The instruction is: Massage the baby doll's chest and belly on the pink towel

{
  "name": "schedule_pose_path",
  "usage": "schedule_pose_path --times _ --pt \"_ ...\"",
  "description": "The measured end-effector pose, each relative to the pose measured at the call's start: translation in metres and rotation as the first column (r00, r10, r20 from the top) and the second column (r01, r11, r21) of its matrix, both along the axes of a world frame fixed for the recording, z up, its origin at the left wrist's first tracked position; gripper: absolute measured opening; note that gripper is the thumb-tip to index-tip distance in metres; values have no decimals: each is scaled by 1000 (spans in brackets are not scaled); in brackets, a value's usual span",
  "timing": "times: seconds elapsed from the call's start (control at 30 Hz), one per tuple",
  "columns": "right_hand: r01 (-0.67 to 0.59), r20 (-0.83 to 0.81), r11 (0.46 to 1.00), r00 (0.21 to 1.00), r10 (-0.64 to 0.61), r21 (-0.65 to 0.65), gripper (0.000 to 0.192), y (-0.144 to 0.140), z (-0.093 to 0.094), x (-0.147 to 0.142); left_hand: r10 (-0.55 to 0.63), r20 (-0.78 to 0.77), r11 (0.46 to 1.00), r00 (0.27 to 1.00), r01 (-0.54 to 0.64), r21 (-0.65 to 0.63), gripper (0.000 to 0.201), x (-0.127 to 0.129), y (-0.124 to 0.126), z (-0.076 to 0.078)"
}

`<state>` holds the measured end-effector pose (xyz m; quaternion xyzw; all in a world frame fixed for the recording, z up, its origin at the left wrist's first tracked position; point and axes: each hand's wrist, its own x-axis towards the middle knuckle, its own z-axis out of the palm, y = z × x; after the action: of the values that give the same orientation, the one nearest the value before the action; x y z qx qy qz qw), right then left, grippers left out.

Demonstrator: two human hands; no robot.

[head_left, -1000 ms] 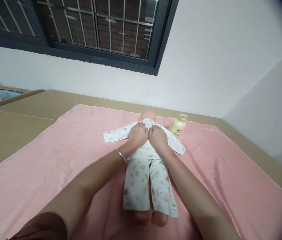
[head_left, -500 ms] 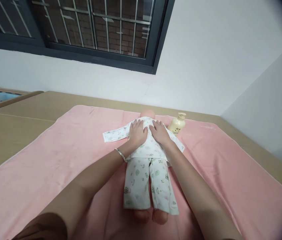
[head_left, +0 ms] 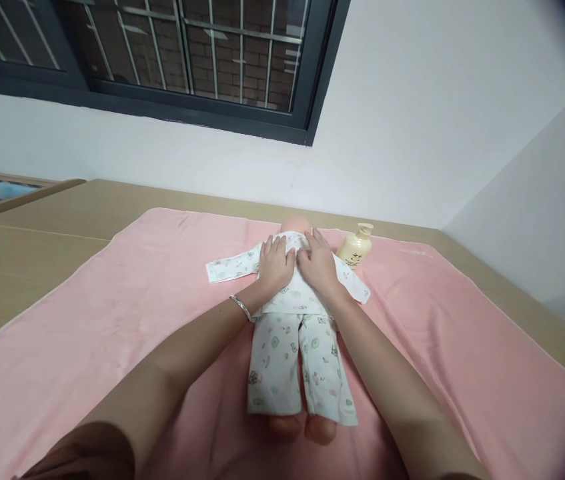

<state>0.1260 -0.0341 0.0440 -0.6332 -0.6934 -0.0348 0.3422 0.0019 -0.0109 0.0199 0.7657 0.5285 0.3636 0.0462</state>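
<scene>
A baby doll [head_left: 294,347] in white printed pyjamas lies face down on a pink towel [head_left: 127,313], feet toward me and head far away. My left hand [head_left: 275,265] lies flat on the left side of its upper back, fingers spread, with a silver bangle on the wrist. Beside it, my right hand [head_left: 317,265] presses flat on the right side of the back. Neither hand grips anything. The doll's head is mostly hidden behind my hands.
A cream pump bottle [head_left: 356,247] stands on the towel just right of the doll's shoulder. The towel covers a tan surface [head_left: 22,253] that meets a white wall under a barred window [head_left: 187,53]. Another wall closes the right side.
My hands spread apart across the doll's back half a second ago, then came closer together again, a little higher toward the shoulders. The doll has stayed put.
</scene>
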Motion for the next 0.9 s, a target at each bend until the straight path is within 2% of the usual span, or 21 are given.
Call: schedule_pose_path --times 0.2,0.4,0.5,0.6,0.73,0.83,0.9 --pt "-62 38 988 997 68 -138 42 0 4 0 2 -2 1000 1000 -2 -17 50 0 0 1" --pt "-30 3 999 1000 30 28 46 -7 14 0 -7 -1 1000 1000 7 -12 49 1 2 -1" --pt "-57 58 996 996 61 -68 43 -5 9 -2 -2 -3 1000 1000 2 -10 49 1 3 -2" --pt "-139 104 969 981 162 -205 40 -4 11 0 10 -16 1000 1000 -10 -13 48 2 4 -3" --pt "-189 13 959 981 196 -213 46 -14 39 15 2 -27 1000 1000 -2 -3 48 1 5 -3" --pt "-144 -86 986 987 136 -89 54 -24 66 39 -1 -33 1000 999 0 -26 48 0 4 0" --pt "-79 -155 997 985 80 10 56 -27 78 59 -5 -28 999 1000 3 -44 49 1 1 9"
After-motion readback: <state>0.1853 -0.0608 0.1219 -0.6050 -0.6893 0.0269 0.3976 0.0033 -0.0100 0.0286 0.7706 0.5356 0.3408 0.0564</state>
